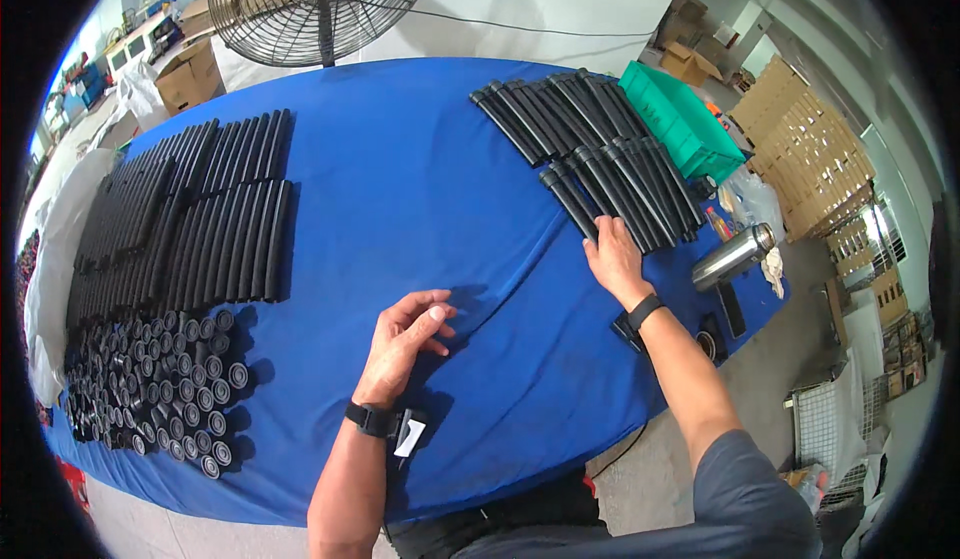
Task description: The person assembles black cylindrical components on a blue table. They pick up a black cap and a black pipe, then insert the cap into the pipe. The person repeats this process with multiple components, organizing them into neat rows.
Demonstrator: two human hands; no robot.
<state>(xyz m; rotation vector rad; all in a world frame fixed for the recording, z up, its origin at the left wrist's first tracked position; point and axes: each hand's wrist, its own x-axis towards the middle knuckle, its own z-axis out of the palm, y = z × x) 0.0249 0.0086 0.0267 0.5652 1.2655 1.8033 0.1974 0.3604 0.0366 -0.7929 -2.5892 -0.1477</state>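
"Where was the tube [572,203]?"
"On the cloth [400,189]; its length ran forward-left from the nearer right hand [616,259], whose grip could not be confirmed."
"Left hand [398,349]?"
"Empty, loosely curled."

Matt blue cloth [380,179], softly creased, covers the desk [540,389]. The tubes at the right [622,189] look like smooth black plastic with a slight gloss; the tubes at the left [240,244] look duller — a matt black. Round caps [190,389] seem to be black plastic with ringed, faintly shiny faces. The crate [680,124] is smooth green plastic, the flask [735,257] polished, reflective metal, the fan [326,29] metal wire — and the box [190,77] plain brown cardboard.
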